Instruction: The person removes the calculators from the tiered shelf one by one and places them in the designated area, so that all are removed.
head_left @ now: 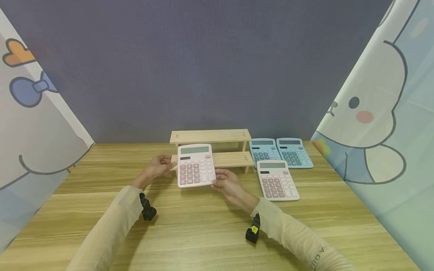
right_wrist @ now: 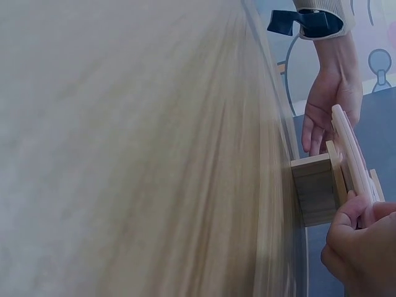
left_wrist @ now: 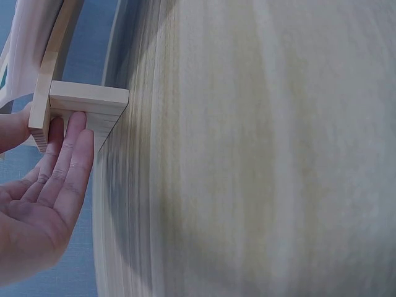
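A pink calculator [head_left: 196,165] is over the lower board of a two-tier wooden shelf [head_left: 234,159], its keys facing up; whether it touches the board, I cannot tell. My right hand [head_left: 232,187] pinches its lower right corner between thumb and fingers. At the shelf's left end is my left hand [head_left: 157,167]. In the left wrist view, the left thumb lies on one side of the lower board [left_wrist: 42,99] and the fingers [left_wrist: 65,170] reach beneath it, by the shelf's leg. From the right wrist, the calculator [right_wrist: 349,148] appears edge-on.
Right of the shelf, a second pink calculator [head_left: 278,180] lies on the wooden table [head_left: 190,229]. Behind it are two blue calculators, one on the left [head_left: 264,148] and one on the right [head_left: 294,152]. A dark grey panel [head_left: 203,67] rises at the back, with cartoon-printed sheets alongside.
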Demonstrator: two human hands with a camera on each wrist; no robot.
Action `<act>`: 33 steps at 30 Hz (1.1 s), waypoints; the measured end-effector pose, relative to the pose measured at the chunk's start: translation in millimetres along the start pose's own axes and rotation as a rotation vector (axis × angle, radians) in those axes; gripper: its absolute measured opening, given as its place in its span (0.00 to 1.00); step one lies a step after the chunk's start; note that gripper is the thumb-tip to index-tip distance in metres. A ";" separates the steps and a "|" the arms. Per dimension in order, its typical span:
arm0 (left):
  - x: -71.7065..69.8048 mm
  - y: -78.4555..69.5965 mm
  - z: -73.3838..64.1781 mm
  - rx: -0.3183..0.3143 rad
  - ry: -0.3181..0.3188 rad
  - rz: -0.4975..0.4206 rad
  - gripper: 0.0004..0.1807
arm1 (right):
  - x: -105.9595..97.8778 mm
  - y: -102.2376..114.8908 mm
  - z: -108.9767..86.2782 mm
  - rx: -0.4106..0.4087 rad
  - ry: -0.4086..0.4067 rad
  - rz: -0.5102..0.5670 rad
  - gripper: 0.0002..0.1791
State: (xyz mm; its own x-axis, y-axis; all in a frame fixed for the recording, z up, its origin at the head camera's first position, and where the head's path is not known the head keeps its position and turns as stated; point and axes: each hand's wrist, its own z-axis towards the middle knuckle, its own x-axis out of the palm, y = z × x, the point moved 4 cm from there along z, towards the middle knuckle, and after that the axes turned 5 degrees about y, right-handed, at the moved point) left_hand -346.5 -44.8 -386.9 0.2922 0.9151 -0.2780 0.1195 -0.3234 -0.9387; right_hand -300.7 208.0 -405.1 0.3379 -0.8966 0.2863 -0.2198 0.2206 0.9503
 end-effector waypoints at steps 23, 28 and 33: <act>-0.1 3.3 4.6 -0.052 -0.007 0.002 0.33 | -6.7 5.2 -8.0 0.015 0.010 0.004 0.27; 0.0 2.4 2.6 -0.040 0.006 0.006 0.34 | -12.3 6.0 -10.7 0.012 0.011 -0.005 0.27; -0.8 4.7 4.5 -0.037 0.007 -0.005 0.34 | -19.3 6.1 -14.5 0.016 -0.005 -0.014 0.27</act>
State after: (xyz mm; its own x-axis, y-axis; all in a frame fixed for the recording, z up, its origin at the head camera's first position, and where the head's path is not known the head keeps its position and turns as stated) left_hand -350.5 -45.9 -392.0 0.2984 0.9149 -0.2719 0.1560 -0.3278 -0.9318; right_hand -295.3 232.2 -403.1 0.3366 -0.9014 0.2722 -0.2292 0.2020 0.9522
